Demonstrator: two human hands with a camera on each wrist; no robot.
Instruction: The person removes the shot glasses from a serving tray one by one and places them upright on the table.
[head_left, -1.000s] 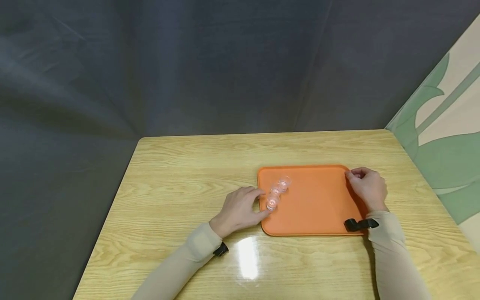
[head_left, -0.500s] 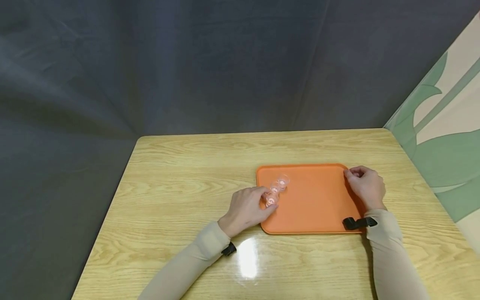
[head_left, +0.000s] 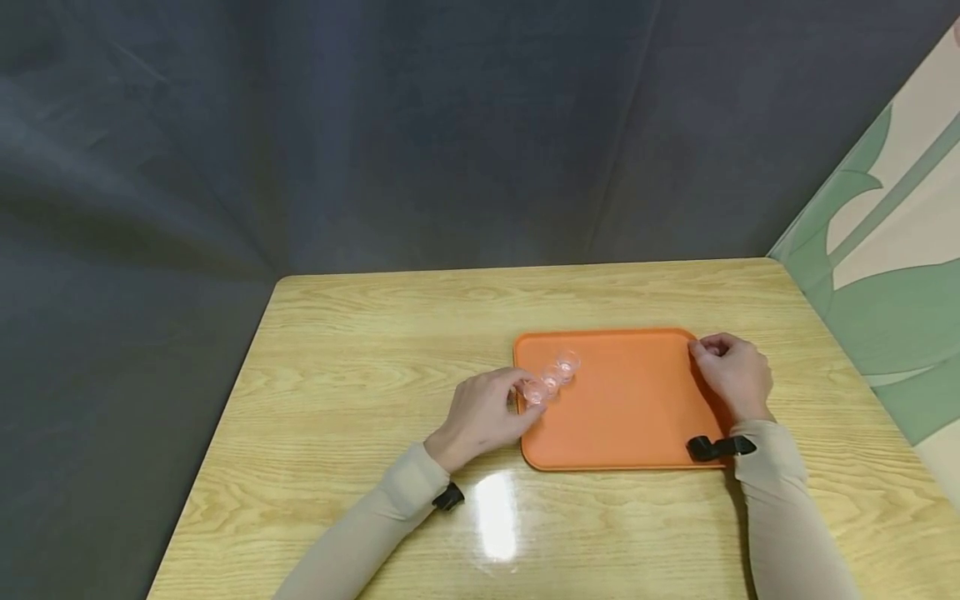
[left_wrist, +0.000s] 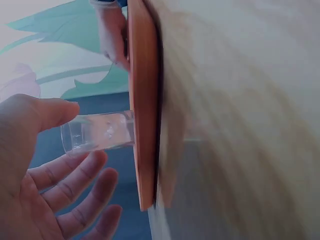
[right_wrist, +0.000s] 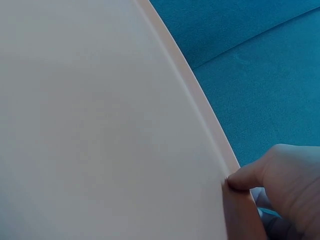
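Note:
Three small clear plastic cups stand in a slanting row at the left end of an orange tray (head_left: 622, 400). My left hand (head_left: 487, 408) holds the nearest clear cup (head_left: 536, 393) between thumb and fingers. In the left wrist view, the thumb lies at the rim of this cup (left_wrist: 102, 131) and the fingers are on its opposite side. The middle cup (head_left: 551, 381) and the farthest cup (head_left: 567, 363) are close beside it. My right hand (head_left: 737, 375) pinches the tray's right rim; in the right wrist view its thumb (right_wrist: 247, 176) presses on the rim.
The tray lies on a wood-grain table (head_left: 375, 358). A dark cloth (head_left: 465, 133) hangs behind and to the left, and a wall with green leaf shapes (head_left: 900, 317) is at the right. Glare shows in front of the tray.
My left hand first reached in over the nearest cup and closed around it, then drew back slightly left with it. The cup has shifted a little left and away. The right hand stays put.

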